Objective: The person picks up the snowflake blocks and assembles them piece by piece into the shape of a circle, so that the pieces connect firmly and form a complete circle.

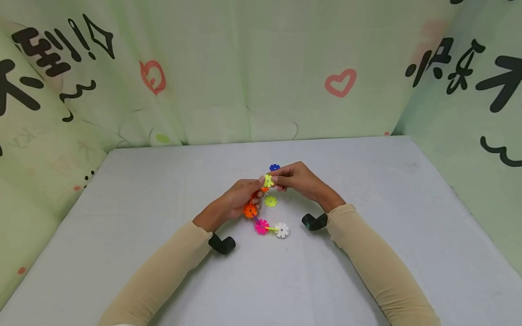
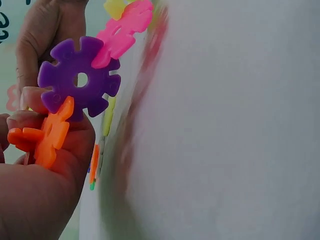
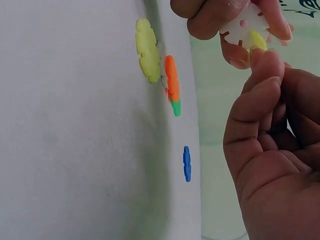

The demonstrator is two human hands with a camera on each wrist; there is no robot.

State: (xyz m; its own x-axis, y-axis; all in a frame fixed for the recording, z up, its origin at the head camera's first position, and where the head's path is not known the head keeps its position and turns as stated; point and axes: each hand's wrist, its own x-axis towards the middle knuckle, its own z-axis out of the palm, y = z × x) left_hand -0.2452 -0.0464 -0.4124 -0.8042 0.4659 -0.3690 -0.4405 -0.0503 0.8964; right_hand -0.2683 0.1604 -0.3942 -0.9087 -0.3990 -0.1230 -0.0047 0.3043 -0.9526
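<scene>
The left hand (image 1: 240, 199) holds a chain of notched plastic discs. In the left wrist view an orange disc (image 2: 52, 135) lies against its fingers, joined to a purple disc (image 2: 102, 82) and a pink one (image 2: 122, 32). The chain hangs down past a pink disc (image 1: 262, 227) to a white disc (image 1: 282, 230). The right hand (image 1: 303, 181) pinches a yellow disc (image 1: 268, 181) between thumb and fingers, close to the left fingertips. In the right wrist view that yellow disc meets a white disc (image 3: 245, 25) held by the left hand.
On the white table (image 1: 163, 190) a yellow-green disc (image 1: 271, 201) lies below the hands, and a blue disc (image 1: 274, 167) behind them. An orange disc (image 3: 172, 77) and a green disc (image 3: 176, 107) lie between these. A printed curtain (image 1: 244, 68) surrounds the table's back and sides.
</scene>
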